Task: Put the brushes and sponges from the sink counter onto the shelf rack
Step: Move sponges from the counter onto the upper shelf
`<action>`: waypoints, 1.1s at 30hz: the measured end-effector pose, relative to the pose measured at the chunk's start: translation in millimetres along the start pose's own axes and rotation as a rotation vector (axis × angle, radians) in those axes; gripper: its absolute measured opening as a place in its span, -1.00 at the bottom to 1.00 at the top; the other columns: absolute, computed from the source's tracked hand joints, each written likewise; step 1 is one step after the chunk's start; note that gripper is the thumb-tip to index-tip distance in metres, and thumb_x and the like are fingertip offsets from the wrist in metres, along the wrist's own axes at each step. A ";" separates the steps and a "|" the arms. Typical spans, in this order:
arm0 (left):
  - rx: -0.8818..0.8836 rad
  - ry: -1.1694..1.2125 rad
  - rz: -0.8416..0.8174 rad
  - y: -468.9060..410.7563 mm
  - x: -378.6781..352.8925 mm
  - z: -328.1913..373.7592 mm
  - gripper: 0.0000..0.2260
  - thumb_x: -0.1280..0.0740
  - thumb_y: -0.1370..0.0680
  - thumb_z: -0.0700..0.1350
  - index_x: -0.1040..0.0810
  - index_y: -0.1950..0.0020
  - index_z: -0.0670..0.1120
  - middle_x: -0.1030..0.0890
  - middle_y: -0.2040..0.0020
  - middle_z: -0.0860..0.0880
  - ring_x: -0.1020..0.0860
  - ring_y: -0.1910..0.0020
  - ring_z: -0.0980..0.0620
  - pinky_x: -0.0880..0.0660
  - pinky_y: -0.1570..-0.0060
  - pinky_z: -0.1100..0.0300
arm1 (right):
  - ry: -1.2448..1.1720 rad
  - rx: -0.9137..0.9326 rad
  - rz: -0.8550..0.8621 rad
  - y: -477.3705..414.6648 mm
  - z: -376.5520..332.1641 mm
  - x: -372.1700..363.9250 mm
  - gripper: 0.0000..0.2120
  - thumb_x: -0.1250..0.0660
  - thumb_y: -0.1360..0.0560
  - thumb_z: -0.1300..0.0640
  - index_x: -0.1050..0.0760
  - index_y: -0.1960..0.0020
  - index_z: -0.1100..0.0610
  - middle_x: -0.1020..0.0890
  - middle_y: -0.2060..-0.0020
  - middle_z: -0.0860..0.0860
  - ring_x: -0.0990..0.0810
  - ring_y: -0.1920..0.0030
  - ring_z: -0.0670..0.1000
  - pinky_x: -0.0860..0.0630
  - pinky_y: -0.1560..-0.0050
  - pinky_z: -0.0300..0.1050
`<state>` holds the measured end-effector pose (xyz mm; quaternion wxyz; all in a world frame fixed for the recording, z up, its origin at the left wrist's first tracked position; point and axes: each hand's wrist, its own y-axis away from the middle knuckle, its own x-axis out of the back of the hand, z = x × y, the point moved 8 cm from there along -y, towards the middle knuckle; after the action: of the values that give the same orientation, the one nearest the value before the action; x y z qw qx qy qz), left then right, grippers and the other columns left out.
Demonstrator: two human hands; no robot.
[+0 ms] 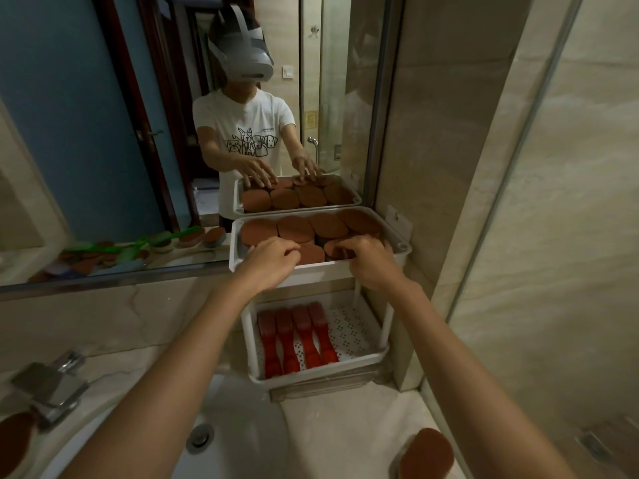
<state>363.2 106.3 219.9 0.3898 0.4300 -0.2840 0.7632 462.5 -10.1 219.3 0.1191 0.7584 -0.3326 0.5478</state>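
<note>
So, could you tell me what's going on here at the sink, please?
A person is loading a white two-tier shelf rack beside the sink. Both hands are at the top tray: the left hand and right hand are arranging brown oval sponges that nearly fill it. The lower tray holds four red brushes side by side. One brown-topped brush sits on the counter by the right forearm, and another lies near the faucet, so the job isn't finished.
</note>
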 end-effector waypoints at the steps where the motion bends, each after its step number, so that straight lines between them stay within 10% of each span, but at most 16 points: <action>1: -0.016 0.016 0.100 2.2 7.8 2.9 -0.66 -0.14 -0.59 -0.11 -0.48 -0.33 -0.10 -0.46 -0.35 -0.14 -0.40 -0.35 -0.13 -0.29 -0.38 0.02 | -0.004 -0.002 0.040 4.4 -1.6 2.8 -0.51 -0.14 -0.48 0.36 -0.45 -0.34 0.02 -0.42 -0.38 0.13 -0.24 -0.47 0.17 -0.09 -0.47 0.15; 9: -0.169 0.258 0.582 89.5 4.0 32.7 -0.80 -0.22 -0.55 -0.24 -0.59 -0.09 -0.20 -0.61 -0.01 -0.11 -0.51 0.06 0.05 -0.37 0.14 0.36 | -0.303 0.032 0.464 103.2 -6.8 -7.8 -0.62 -0.23 -0.41 0.32 -0.52 -0.22 0.25 -0.52 -0.21 0.16 -0.51 -0.22 0.11 -0.44 -0.23 -0.13; 13: 0.009 0.368 0.377 121.6 -91.3 7.6 -0.82 -0.24 -0.53 -0.25 -0.62 -0.02 -0.19 -0.66 0.04 -0.17 -0.60 0.11 -0.10 -0.48 0.10 0.17 | -0.222 -0.278 0.337 156.9 45.7 -87.8 -0.63 -0.23 -0.42 0.23 -0.50 -0.21 0.26 -0.52 -0.17 0.22 -0.51 -0.17 0.22 -0.44 -0.21 0.02; 20: 0.253 0.262 -0.145 171.9 -222.8 -30.8 -0.75 -0.20 -0.52 -0.25 -0.56 -0.15 -0.19 -0.63 -0.12 -0.18 -0.57 -0.11 -0.17 -0.46 -0.12 0.08 | -0.037 -0.872 -0.230 249.2 144.6 -216.5 -0.51 -0.14 -0.57 0.03 -0.16 -0.47 0.08 0.10 -0.52 0.29 0.15 -0.51 0.35 0.06 -0.47 0.25; 27: 0.315 0.236 -0.202 174.0 -229.3 -44.4 -0.73 -0.17 -0.55 -0.24 -0.52 -0.20 -0.19 -0.61 -0.15 -0.19 -0.54 -0.16 -0.16 -0.45 -0.16 0.09 | -0.076 -0.887 -0.101 244.1 161.1 -211.7 -0.65 -0.27 -0.51 0.14 -0.34 -0.28 0.11 -0.18 -0.43 0.25 -0.40 -0.27 0.32 -0.29 -0.33 0.13; 33: 0.419 0.249 -0.167 184.8 -213.1 -70.0 -0.73 -0.19 -0.55 -0.20 -0.51 -0.23 -0.15 -0.60 -0.18 -0.16 -0.53 -0.18 -0.14 -0.43 -0.15 0.12 | -0.273 -0.596 -0.027 221.3 98.8 -205.5 -0.61 -0.41 -0.40 0.18 -0.43 -0.19 0.20 -0.33 -0.33 0.19 -0.45 -0.21 0.25 -0.48 -0.19 0.03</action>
<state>247.2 -13.4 -18.1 0.3858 0.4260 -0.0330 0.8177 359.5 -153.1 -45.2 0.2973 0.7610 -0.4811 0.3179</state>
